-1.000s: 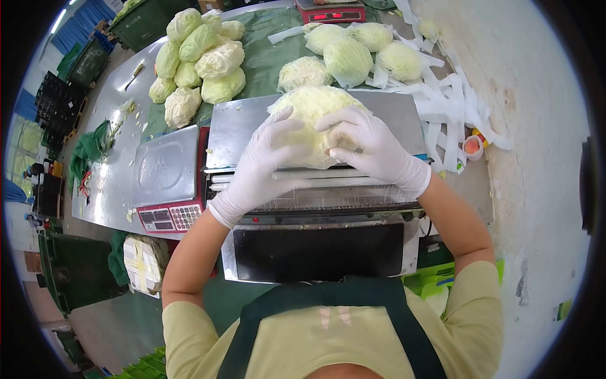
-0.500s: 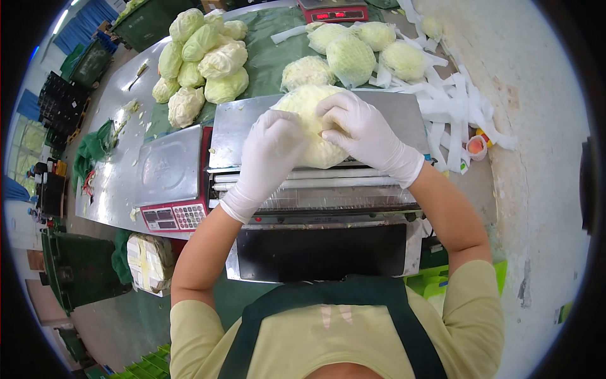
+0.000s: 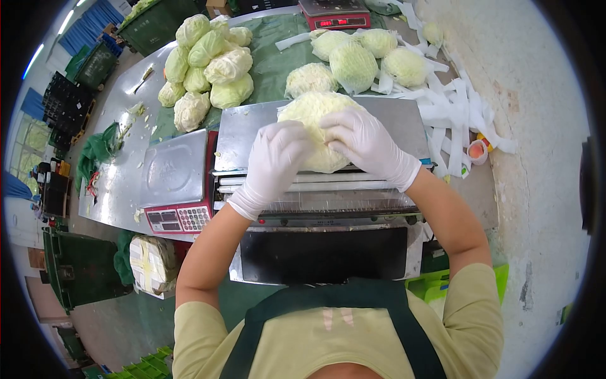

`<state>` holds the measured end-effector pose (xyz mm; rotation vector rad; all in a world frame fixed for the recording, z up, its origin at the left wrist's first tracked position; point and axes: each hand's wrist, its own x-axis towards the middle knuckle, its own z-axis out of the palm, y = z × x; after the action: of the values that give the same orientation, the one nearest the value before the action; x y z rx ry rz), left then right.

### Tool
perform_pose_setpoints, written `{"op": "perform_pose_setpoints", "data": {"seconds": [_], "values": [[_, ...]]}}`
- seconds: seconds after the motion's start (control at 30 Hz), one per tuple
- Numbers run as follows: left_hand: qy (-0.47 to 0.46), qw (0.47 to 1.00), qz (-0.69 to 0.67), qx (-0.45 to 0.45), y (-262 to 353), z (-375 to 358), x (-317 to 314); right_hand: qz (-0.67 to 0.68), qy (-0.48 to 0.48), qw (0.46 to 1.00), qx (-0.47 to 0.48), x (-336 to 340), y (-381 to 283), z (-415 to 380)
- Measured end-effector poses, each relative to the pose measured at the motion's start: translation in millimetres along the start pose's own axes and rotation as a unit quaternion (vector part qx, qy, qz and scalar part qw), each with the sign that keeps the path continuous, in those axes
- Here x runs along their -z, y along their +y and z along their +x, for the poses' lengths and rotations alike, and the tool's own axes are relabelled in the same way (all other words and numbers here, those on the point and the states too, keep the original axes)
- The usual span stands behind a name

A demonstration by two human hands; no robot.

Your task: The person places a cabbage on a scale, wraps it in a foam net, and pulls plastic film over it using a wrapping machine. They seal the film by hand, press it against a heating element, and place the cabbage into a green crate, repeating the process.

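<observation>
A pale cabbage (image 3: 309,106), its surface looking like fine netting, rests on the metal top of a wrapping machine (image 3: 243,129). My left hand (image 3: 278,161), in a white glove, has its fingers curled against the near left side of the cabbage. Also gloved, my right hand (image 3: 363,142) grips the right side, with thumb and fingers bent close together. The fingertips of both hands meet the cabbage near its middle, and whatever small fold they pinch is hard to make out. White film rollers (image 3: 341,185) lie just below the hands.
Bare cabbages (image 3: 205,47) are piled at the back left. Several net-covered cabbages (image 3: 353,66) sit behind the machine, beside loose white foam sleeves (image 3: 457,104). A red scale (image 3: 173,174) stands at the left, and another scale (image 3: 334,16) at the back.
Both hands stay on the cabbage, with small finger shifts; the left fingers have loosened slightly and moved a little right. The whole view has shifted slightly.
</observation>
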<state>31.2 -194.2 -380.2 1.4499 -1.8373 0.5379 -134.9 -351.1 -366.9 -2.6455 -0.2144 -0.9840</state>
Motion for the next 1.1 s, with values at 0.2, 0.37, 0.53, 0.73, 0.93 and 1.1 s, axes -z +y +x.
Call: {"op": "perform_pose_setpoints", "data": {"seconds": [0.2, 0.37, 0.53, 0.73, 0.93, 1.1], "values": [[0.002, 0.999, 0.034, -0.015, 0.2, -1.2, -1.6, 0.055, -0.026, 0.998, -0.018, 9.7, 0.5, -0.9], [-0.057, 0.997, 0.034, -0.027, 0.5, 3.9, 3.7, 0.043, -0.069, 0.996, -0.028, 12.0, -5.9, 2.9], [-0.085, 0.992, 0.068, -0.064, -1.5, -2.2, 13.5, -0.053, -0.055, 0.997, 0.010, 6.7, -9.4, 0.9], [-0.071, 0.994, 0.037, -0.072, -1.9, -9.3, 23.1, -0.077, -0.037, 0.996, 0.018, 9.8, -13.2, 3.2], [-0.081, 0.991, 0.052, -0.093, -2.0, 1.3, 30.9, -0.018, 0.009, 0.998, -0.056, 32.8, -8.3, 11.3], [-0.068, 0.993, 0.036, -0.087, -4.3, 10.8, 38.0, -0.032, 0.063, 0.993, -0.098, 57.8, -9.1, -0.1]]}}
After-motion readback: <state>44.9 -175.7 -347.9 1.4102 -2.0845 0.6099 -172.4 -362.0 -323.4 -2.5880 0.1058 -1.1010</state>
